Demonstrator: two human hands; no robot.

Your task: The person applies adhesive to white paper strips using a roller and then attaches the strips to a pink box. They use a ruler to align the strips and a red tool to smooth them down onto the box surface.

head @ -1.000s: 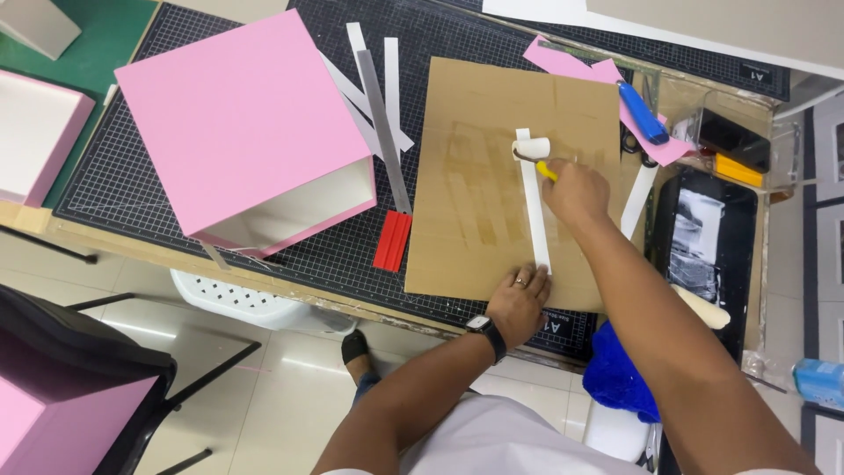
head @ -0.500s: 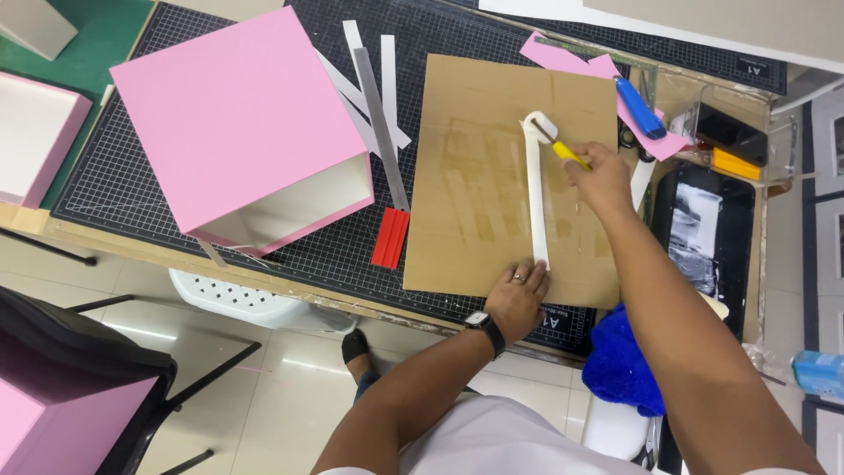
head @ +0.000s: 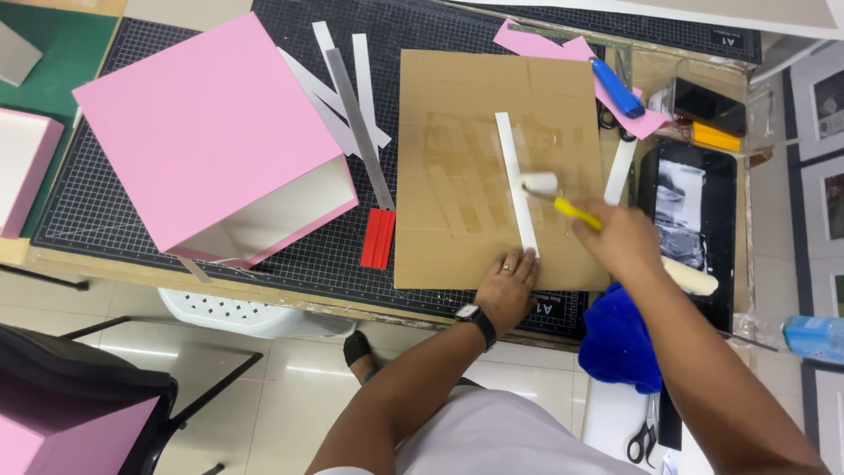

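Note:
A brown cardboard sheet [head: 457, 105] lies on the black cutting mat [head: 132, 220]. A long white paper strip [head: 511, 158] runs down the sheet. My left hand [head: 507, 288], with a ring and a wristwatch, presses the strip's near end flat. My right hand [head: 618, 237] grips the yellow handle of a small white roller [head: 539, 184], whose head rests on the strip about midway along it. Shiny glue streaks show on the cardboard to the left of the strip.
A big pink box [head: 211, 132] lies on its side at the left. Grey and white strips [head: 352, 88], a red block [head: 379, 237], a blue cutter [head: 617, 88], pink paper [head: 527, 40], a black glue tray [head: 686, 220] and a blue cloth [head: 620, 343] surround the sheet.
The roller has come down the strip from its far end to about the middle, towards me. My left hand has stayed on the strip's near end.

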